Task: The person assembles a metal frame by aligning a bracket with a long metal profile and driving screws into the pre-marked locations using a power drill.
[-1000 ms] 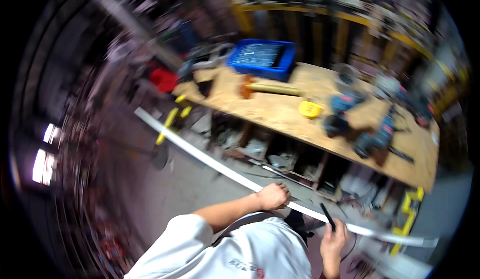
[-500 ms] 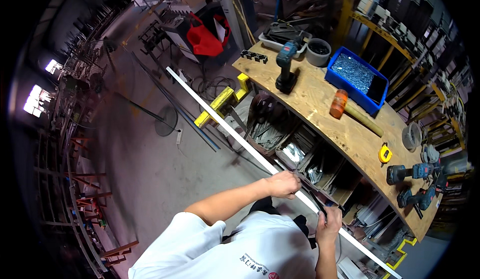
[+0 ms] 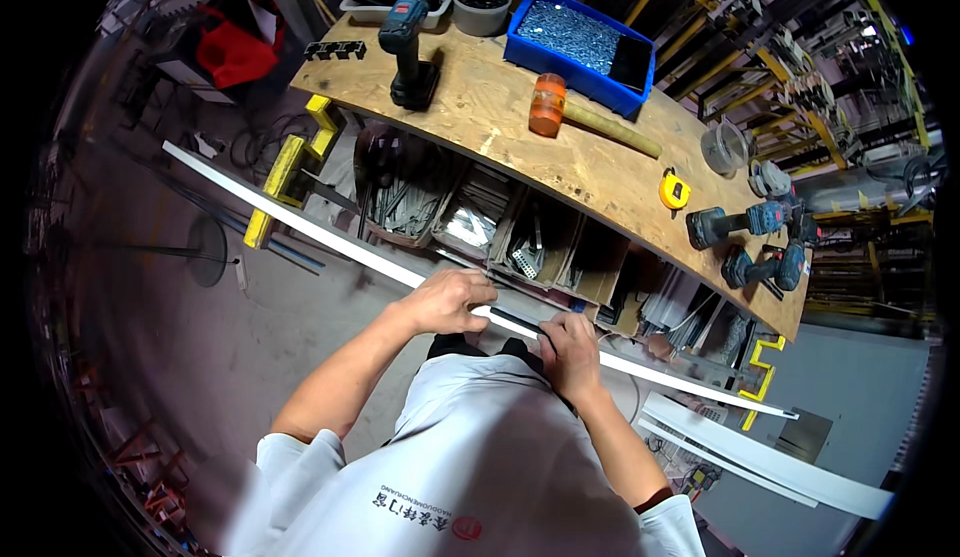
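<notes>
A long white bar [image 3: 345, 247] runs across in front of me, its left part over a yellow bracket [image 3: 277, 193]. My left hand [image 3: 447, 302] is closed over the bar, thumb and fingers curled at its edge. A little to the right, my right hand [image 3: 572, 355] pinches the right end of a thin black strip [image 3: 516, 320]. The strip lies along the bar between my two hands, its left end close to my left fingertips. Whether it sits on the bar's top or in a groove I cannot tell.
Beyond the bar stands a wooden workbench [image 3: 470, 137] with a drill [image 3: 405, 52], an orange mallet [image 3: 547, 105], a blue bin of screws [image 3: 580, 42], a yellow tape measure [image 3: 674, 190] and more drills [image 3: 735, 224]. Boxes of parts [image 3: 470, 219] fill the shelf below.
My view has turned to the right, so bench and bar lie flatter across it. The black strip, earlier tilted at my right hand, now lies along the bar between my hands.
</notes>
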`<state>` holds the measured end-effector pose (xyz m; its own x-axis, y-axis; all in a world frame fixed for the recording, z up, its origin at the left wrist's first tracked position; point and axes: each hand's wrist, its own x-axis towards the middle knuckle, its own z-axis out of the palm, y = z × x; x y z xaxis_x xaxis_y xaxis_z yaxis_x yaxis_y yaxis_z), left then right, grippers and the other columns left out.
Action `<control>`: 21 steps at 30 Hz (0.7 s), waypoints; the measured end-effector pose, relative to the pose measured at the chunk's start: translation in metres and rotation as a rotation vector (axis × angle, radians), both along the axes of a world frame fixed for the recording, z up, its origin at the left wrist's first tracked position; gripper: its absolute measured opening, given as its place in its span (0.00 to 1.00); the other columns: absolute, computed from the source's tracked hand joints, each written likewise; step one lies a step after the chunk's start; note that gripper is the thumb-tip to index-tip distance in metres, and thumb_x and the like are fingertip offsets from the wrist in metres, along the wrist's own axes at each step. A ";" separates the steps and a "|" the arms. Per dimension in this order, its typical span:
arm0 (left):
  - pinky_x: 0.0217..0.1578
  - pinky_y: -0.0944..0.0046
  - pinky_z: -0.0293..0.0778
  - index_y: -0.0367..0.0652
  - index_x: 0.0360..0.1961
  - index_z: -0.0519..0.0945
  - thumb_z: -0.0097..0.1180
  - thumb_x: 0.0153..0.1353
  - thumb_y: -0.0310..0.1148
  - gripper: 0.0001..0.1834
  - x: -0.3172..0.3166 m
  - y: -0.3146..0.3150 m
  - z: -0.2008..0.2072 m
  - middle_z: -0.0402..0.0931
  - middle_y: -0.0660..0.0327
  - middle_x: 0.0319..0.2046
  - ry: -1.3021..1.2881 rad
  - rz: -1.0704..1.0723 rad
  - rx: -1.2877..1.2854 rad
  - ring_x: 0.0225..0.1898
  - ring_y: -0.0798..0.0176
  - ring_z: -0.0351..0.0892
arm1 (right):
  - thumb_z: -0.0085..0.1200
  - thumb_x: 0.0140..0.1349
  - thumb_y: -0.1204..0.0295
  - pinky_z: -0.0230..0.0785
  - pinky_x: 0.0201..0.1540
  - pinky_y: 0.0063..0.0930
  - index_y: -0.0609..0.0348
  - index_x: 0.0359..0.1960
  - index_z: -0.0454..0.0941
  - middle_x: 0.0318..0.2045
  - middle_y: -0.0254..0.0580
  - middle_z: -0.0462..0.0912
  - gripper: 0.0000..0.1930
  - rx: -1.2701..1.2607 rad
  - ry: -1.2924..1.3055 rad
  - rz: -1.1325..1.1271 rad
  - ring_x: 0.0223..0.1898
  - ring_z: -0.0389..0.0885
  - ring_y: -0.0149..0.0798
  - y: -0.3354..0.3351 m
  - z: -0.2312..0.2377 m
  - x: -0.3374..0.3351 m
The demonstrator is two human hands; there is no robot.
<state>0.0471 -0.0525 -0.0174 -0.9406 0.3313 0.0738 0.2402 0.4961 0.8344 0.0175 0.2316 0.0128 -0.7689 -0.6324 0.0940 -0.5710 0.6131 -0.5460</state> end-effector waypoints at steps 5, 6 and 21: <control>0.40 0.49 0.81 0.39 0.44 0.86 0.72 0.49 0.34 0.19 0.000 0.002 0.001 0.83 0.54 0.36 0.034 -0.073 -0.066 0.40 0.46 0.84 | 0.66 0.53 0.78 0.73 0.50 0.43 0.58 0.41 0.86 0.39 0.43 0.81 0.12 -0.026 -0.008 0.022 0.45 0.80 0.50 0.000 -0.007 0.000; 0.40 0.49 0.81 0.40 0.44 0.87 0.72 0.49 0.34 0.19 0.001 0.002 -0.001 0.83 0.54 0.36 0.044 -0.081 -0.073 0.40 0.46 0.84 | 0.66 0.53 0.78 0.72 0.49 0.43 0.58 0.41 0.86 0.39 0.42 0.81 0.12 -0.031 -0.015 0.024 0.45 0.79 0.50 0.000 -0.007 0.000; 0.38 0.52 0.80 0.35 0.40 0.86 0.71 0.54 0.29 0.13 0.005 0.000 -0.001 0.85 0.54 0.35 0.169 -0.088 -0.093 0.36 0.49 0.83 | 0.75 0.47 0.77 0.72 0.57 0.42 0.57 0.46 0.86 0.47 0.43 0.85 0.21 -0.012 -0.175 -0.153 0.51 0.80 0.52 0.058 -0.005 -0.004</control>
